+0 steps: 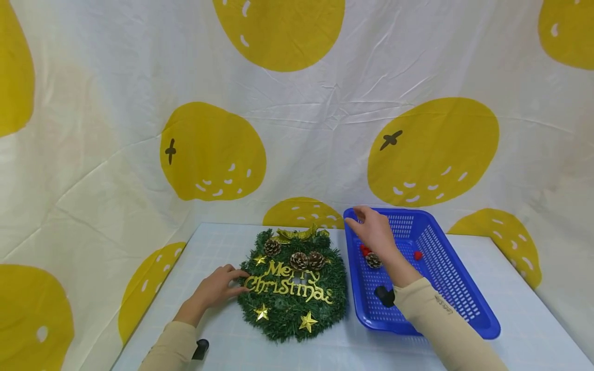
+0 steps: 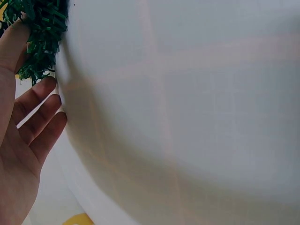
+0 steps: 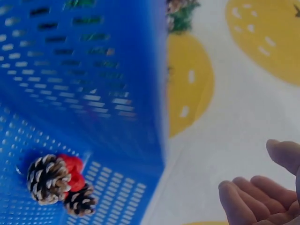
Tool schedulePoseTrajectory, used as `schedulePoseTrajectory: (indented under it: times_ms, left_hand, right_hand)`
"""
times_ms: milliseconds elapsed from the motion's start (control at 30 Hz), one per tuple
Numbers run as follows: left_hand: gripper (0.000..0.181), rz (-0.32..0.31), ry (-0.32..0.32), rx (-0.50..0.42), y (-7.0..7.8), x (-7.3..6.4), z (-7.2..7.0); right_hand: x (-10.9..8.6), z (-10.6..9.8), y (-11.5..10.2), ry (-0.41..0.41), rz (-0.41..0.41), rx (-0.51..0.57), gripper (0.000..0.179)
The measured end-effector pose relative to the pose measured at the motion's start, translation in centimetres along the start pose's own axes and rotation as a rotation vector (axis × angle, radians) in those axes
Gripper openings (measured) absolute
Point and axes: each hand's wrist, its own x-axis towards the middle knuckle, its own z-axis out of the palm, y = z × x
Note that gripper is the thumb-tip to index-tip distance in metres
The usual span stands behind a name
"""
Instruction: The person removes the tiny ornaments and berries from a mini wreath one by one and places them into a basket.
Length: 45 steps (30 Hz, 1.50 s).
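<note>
A green Christmas wreath [image 1: 320, 314] lies on the table, bearing gold "Merry Christmas" lettering, gold stars, several pinecones and a gold bow. At its left edge, my left hand [image 1: 218, 286] touches the greenery with thumb and fingertips; in the left wrist view, its extended fingers [image 2: 40, 131] show beside the wreath [image 2: 47, 40]. My right hand [image 1: 375, 232] is raised over the far left part of a blue basket [image 1: 464, 288], its fingers loosely bent and holding nothing. Inside the basket are pinecones [image 3: 47, 180] and red berry-like pieces [image 3: 75, 176].
The basket stands just right of the wreath, its perforated wall [image 3: 89, 70] rising between them. One red piece [image 1: 418, 255] sits apart in the basket. A pale checked cloth [image 1: 218, 242] covers the table, and a fruit-print curtain [image 1: 315, 144] hangs behind.
</note>
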Motion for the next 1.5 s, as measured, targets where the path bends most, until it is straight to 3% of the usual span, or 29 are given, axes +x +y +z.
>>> schedulePoseTrajectory:
  times_ms: [333,900,1267,1500]
  left_hand:
    - [0.039,0.012,-0.006,0.001,-0.2,0.0,-0.1]
    - [0.037,0.032,-0.007,-0.006,0.1,-0.1,-0.5]
    - [0.039,0.027,-0.005,-0.007,0.1,-0.1,-0.3]
    - [0.039,0.017,-0.002,0.002,0.1,-0.1,-0.3]
  right_hand:
    - [-2.0,0.7,-2.1,0.019,-0.11,-0.039,0.053]
    - [-4.5,2.6,-5.3,0.03,-0.137,-0.015,0.056]
    - [-5.4,4.8,-5.9,0.071,-0.195,0.009,0.056]
    - [-5.5,6.0,-6.1,0.071,-0.189,0.005,0.058]
